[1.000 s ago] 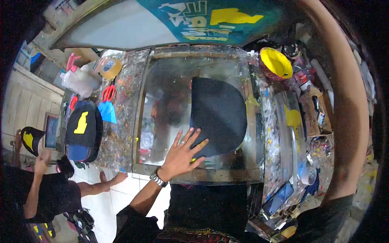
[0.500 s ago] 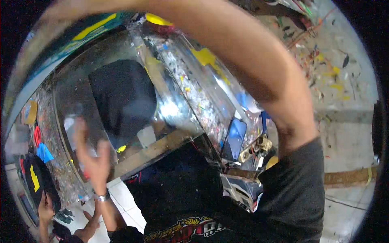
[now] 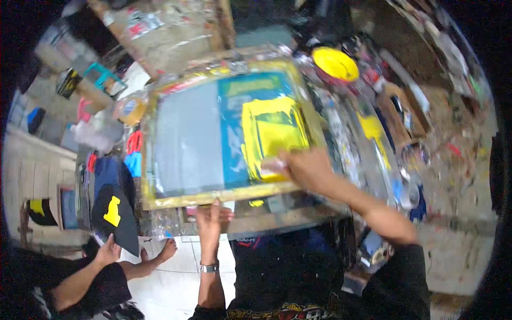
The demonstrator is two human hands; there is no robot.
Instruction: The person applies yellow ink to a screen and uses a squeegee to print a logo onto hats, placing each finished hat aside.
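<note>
A screen-printing frame (image 3: 178,201) lies over the table, its mesh half grey, half teal. Wet yellow ink (image 3: 274,140) is spread thickly on the teal side. My right hand (image 3: 308,169) is closed over the near end of the ink, on a pale strip that looks like a squeegee (image 3: 273,165), blurred and mostly hidden by the fingers. At the frame's near edge is my left hand (image 3: 209,220), thumb up against the wood, other fingers stretched out to the right just below it. Whatever lies beneath the mesh is hidden.
On the left, another person's hand (image 3: 110,250) holds a black fabric piece (image 3: 118,216) with a yellow print. A bowl of yellow ink (image 3: 336,64) stands at the far right, beyond the frame. Red-and-blue scissors (image 3: 133,154) and a tape roll (image 3: 129,111) lie left of the frame.
The printing frame has come down over the glass-like surface and black fabric. My right arm has dropped from high across the view to the ink; my left hand has moved to the frame's near edge.
</note>
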